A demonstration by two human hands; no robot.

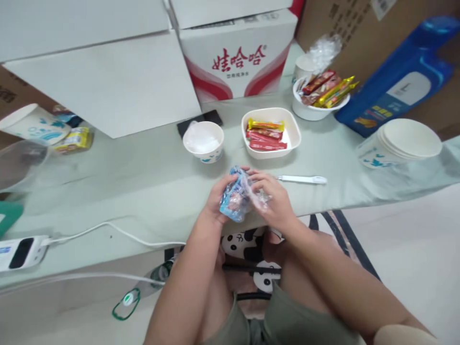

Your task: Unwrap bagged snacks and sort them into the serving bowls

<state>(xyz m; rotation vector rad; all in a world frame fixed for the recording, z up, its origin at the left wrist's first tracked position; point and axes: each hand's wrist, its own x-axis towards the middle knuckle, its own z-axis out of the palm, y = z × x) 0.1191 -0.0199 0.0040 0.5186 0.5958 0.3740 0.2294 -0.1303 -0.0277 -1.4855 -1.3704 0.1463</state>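
Both of my hands are at the table's front edge, closed around a blue-and-clear plastic packet [233, 203] with something pinkish inside. My left hand [215, 197] grips its blue left side. My right hand [275, 199] has its fingers bent over crinkled clear wrapping [259, 197] at the packet's right side. Just right of that hand lies a white-handled tool [304, 179]; its thin tip is partly hidden. Beyond the hands stand a paper cup [204, 157] with clear plastic in it and a white square bowl [271, 153] holding red and yellow wrapped sticks.
A round white bowl [309, 112] of wrapped snacks stands at the back right, near a blue bottle [388, 81] and stacked paper cups [381, 151]. White boxes [239, 62] line the back. A white cable [132, 237] runs along the front left from a white device [34, 254].
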